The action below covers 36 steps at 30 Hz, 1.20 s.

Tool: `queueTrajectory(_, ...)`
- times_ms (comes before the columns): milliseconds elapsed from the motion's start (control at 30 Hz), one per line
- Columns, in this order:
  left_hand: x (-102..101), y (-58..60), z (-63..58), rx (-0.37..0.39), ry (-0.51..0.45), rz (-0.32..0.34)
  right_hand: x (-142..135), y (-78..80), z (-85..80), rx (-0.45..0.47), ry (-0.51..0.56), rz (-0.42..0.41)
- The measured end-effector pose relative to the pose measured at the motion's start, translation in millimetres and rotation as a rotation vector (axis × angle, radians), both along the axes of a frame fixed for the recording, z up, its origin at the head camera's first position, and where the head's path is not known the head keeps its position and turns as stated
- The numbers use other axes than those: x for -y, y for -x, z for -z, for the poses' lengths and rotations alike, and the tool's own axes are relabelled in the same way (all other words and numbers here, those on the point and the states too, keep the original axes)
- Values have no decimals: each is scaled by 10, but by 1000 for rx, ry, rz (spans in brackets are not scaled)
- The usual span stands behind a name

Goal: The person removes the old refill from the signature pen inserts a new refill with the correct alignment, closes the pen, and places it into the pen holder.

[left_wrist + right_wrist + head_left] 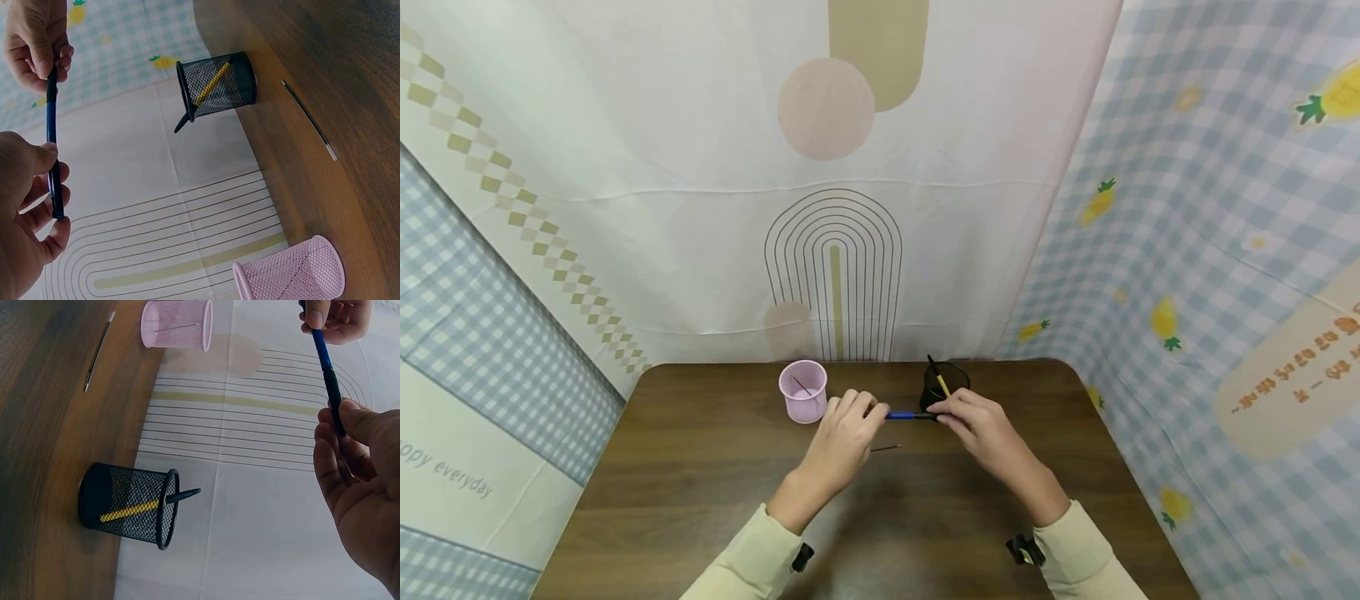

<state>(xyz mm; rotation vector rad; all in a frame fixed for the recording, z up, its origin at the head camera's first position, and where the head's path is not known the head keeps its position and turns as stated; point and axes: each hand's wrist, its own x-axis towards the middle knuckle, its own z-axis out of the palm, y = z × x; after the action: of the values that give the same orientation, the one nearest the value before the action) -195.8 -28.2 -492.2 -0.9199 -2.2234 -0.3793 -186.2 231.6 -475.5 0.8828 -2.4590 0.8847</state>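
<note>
A blue pen (901,416) with a black grip section is stretched level between both hands above the table. My left hand (842,442) pinches its blue barrel end between thumb and fingers. At the other end, the right hand (988,433) pinches the black grip section, thumb on top in the right wrist view. Beneath the hands a thin dark pen refill (309,119) with a pale end lies on the wood. Behind the right hand stands a black mesh pen cup (134,487) holding a yellow-and-black pen (134,510).
To the left of the left hand stands a pink mesh pen cup (805,407) with a thin dark stick (802,385), perhaps a refill, inside. The brown wooden table (700,467) ends at a white patterned cloth (700,250) behind and a checked cloth (1150,250) at right.
</note>
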Motion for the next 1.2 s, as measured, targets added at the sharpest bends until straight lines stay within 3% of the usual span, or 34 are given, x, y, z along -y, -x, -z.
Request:
queueTrajectory(333, 55, -11, 63, 20, -37, -1, 70, 5, 12, 75, 4, 18)
queueTrajectory(867, 48, 3, 38, 46, -45, 13, 49, 10, 57, -51, 30, 10)
queueTrajectory(1200, 24, 20, 17, 30, -49, 20, 16, 18, 12, -43, 37, 27)
